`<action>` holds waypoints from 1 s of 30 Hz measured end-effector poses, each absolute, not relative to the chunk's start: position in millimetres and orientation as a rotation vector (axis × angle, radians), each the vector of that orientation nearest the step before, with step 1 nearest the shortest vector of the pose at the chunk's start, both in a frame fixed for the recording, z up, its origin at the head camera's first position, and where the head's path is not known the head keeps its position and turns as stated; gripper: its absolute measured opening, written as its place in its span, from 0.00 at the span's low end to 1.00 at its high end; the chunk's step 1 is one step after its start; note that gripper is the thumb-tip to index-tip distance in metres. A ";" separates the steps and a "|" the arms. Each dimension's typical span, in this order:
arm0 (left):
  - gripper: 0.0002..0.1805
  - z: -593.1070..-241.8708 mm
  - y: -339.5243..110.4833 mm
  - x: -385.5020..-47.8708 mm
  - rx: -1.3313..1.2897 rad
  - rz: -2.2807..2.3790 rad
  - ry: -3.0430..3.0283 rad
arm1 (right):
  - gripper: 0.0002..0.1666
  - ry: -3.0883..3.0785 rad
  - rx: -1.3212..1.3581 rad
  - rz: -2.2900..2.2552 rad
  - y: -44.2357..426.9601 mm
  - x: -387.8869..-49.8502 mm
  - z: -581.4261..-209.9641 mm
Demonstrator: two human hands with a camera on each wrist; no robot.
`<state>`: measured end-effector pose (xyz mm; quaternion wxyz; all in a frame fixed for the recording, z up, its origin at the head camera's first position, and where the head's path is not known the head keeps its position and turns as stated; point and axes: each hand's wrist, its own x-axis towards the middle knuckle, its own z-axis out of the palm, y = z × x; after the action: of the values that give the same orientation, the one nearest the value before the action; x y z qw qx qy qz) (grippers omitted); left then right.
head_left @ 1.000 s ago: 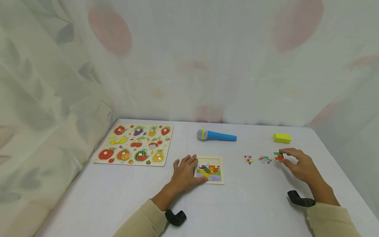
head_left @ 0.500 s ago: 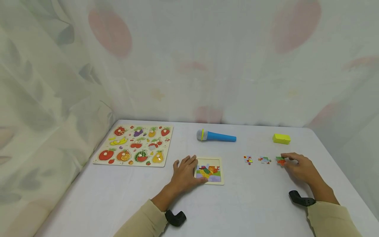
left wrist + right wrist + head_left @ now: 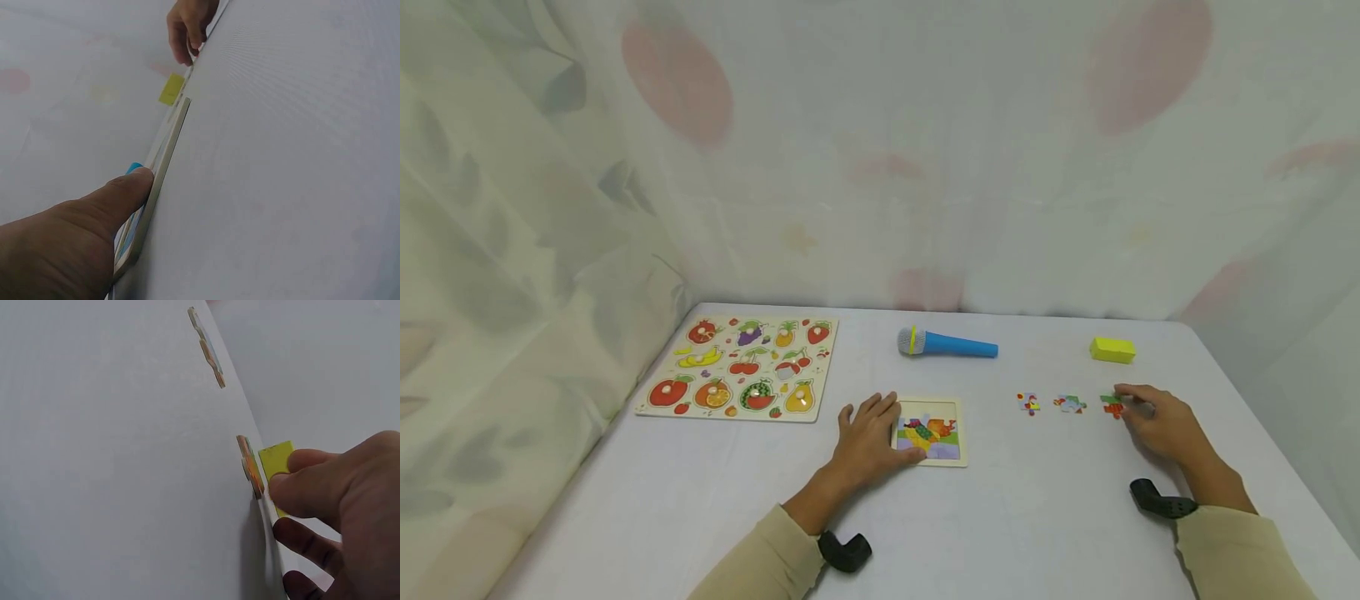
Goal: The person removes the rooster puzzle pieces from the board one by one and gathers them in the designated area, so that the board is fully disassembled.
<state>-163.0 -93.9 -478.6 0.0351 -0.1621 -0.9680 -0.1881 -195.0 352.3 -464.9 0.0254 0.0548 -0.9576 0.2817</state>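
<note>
Head: square tray (image 3: 936,408), knobbed pieces (image 3: 1071,404)

edges lost, prints too small to read
in the head view the left hand (image 3: 867,443) covers the left edge of the puzzle tray (image 3: 962,442); 2 sleeves (image 3: 763,558) and the bench (image 3: 1000,525) run out at the bottom. the prints on the 3 loose puzzle pieces (image 3: 1070,404) are too small to tell. in the right wrist view the right hand (image 3: 362,506) hides part of the yellow block (image 3: 275,457) and is cut off by the right edge. in the left wrist view the tray's picture is too slanted to read.
</note>
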 end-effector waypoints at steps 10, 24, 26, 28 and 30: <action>0.49 -480.5 -93.4 -162.6 -0.502 -0.609 -2.973 | 0.24 -2.717 0.324 0.894 342.7 -186.4 -440.9; 0.49 -479.9 -93.3 -163.5 -0.505 -0.596 -2.977 | 0.27 -2.553 0.552 1.002 280.4 -168.3 -399.9; 0.49 -479.7 -93.6 -163.3 -0.503 -0.597 -2.975 | 0.27 -2.547 0.567 1.019 271.2 -167.0 -395.7; 0.49 -479.6 -93.8 -162.9 -0.499 -0.597 -2.974 | 0.27 -2.536 0.585 1.041 262.0 -166.3 -392.6; 0.49 -479.8 -93.8 -162.5 -0.495 -0.592 -2.974 | 0.28 -2.527 0.602 1.058 253.3 -165.9 -390.2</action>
<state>-162.5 -93.8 -479.8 0.0346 -0.1609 -0.9674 -0.1926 -165.9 253.3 -390.2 0.1675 0.2116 -0.8881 0.3720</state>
